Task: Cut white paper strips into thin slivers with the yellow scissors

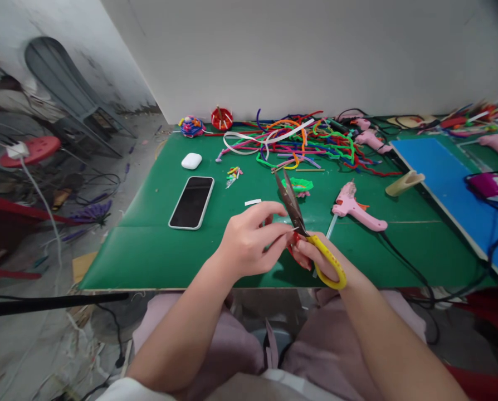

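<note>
In my right hand (311,253) is a pair of scissors (293,203) with a yellow handle, the blades apart and pointing away from me. Something red (294,243) shows beside that hand's fingers; I cannot tell whether it is part of the scissors. My left hand (253,236) is closed in a pinch close to the blades, and a tiny pale tip shows at its fingertips, too small to name. Beyond the blades lies a green fuzzy piece (301,185) with pink bits. A short white strip (253,203) rests beyond my left hand.
A pink glue gun (355,209) with a cord lies at right, near a bamboo piece (404,184) and a blue board (445,189). A phone (191,203) and white earbud case (191,161) are at left. Tangled pipe cleaners (291,142) fill the back of the green table (149,250).
</note>
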`<state>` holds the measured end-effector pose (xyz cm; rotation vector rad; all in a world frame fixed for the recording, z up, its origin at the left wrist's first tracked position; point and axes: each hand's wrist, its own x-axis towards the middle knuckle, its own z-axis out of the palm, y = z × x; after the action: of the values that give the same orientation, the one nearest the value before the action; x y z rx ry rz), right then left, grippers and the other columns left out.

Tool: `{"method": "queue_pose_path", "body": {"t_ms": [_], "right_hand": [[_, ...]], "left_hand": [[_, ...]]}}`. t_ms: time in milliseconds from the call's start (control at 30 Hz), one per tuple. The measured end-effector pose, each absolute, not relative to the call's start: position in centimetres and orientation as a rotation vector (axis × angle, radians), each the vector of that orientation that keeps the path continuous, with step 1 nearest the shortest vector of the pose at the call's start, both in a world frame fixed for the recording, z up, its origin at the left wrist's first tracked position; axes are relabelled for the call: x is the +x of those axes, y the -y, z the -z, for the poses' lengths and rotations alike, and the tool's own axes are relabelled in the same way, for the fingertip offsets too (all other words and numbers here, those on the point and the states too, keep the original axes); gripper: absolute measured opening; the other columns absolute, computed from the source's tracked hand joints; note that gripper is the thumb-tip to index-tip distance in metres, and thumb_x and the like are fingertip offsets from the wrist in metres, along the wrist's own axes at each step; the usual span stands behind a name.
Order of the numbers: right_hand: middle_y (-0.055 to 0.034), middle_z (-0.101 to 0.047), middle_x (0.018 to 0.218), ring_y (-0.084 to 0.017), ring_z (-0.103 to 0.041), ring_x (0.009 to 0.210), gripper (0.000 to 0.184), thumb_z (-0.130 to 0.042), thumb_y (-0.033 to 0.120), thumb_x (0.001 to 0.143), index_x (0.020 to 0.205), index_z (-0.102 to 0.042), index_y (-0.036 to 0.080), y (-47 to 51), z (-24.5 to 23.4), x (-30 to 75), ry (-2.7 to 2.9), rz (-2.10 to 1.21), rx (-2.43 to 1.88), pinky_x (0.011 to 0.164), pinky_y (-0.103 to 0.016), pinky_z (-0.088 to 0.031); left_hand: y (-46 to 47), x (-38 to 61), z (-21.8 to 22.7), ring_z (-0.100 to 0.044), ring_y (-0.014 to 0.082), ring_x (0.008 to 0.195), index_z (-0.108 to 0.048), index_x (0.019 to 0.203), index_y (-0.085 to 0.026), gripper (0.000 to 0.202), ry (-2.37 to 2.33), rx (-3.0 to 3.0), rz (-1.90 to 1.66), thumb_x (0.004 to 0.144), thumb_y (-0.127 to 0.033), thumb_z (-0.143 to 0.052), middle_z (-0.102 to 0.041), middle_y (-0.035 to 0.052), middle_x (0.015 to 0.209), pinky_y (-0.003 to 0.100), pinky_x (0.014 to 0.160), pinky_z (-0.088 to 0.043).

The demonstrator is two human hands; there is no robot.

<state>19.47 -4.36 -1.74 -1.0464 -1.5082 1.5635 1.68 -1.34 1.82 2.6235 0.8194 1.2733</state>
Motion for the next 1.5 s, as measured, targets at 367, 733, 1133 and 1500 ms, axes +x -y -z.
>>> {"method": "queue_pose_path", "body": {"t_ms": [367,733,1133,1500], "right_hand": [[0.0041,-0.038,0.047,-0.007,-0.036,0.042,0.045,-0.045,0.053,0.080,0.052,-0.044,0.017,4.3,1.7,19.5,1.526,-1.562,-1.071,0.039,-0.022,-0.029],[0.0039,-0.037,0.044,-0.008,-0.036,0.042,0.045,-0.046,0.052,0.079,0.050,-0.043,0.018,4.5,1.7,19.5,1.555,-1.534,-1.072,0.038,-0.022,-0.028],[0.0048,-0.039,0.044,-0.008,-0.035,0.039,0.038,-0.047,0.053,0.078,0.065,-0.054,0.017,4.3,1.4,19.7,1.497,-1.527,-1.134,0.039,-0.023,-0.027],[0.0062,-0.036,0.047,-0.008,-0.033,0.040,0.044,-0.042,0.055,0.081,0.089,-0.059,0.015,4.2,2.1,21.0,1.329,-1.499,-1.097,0.041,-0.024,-0.028]], "left_hand": [[1.7,2.2,-1.8,-0.061,0.0139,0.080,-0.062,0.090,-0.014,0.021,-0.673,2.715,-1.502,0.070,-0.009,-0.060,-0.060,0.0117,0.114,0.026,0.069,-0.052],[1.5,2.6,-1.2,-0.061,0.0134,0.078,-0.059,0.101,-0.014,0.026,-0.658,2.807,-1.367,0.076,-0.010,-0.055,-0.063,0.0095,0.110,0.026,0.066,-0.052],[2.6,0.6,-5.2,-0.064,0.0135,0.087,-0.066,0.089,-0.019,0.016,-0.557,2.314,-0.948,0.080,-0.013,-0.054,-0.069,0.0048,0.094,0.025,0.077,-0.050],[1.1,-0.5,-3.8,-0.059,0.0095,0.062,-0.066,0.077,-0.014,0.023,-0.616,1.958,0.051,0.082,-0.030,-0.050,-0.066,0.0011,0.069,0.017,0.056,-0.042]]}}
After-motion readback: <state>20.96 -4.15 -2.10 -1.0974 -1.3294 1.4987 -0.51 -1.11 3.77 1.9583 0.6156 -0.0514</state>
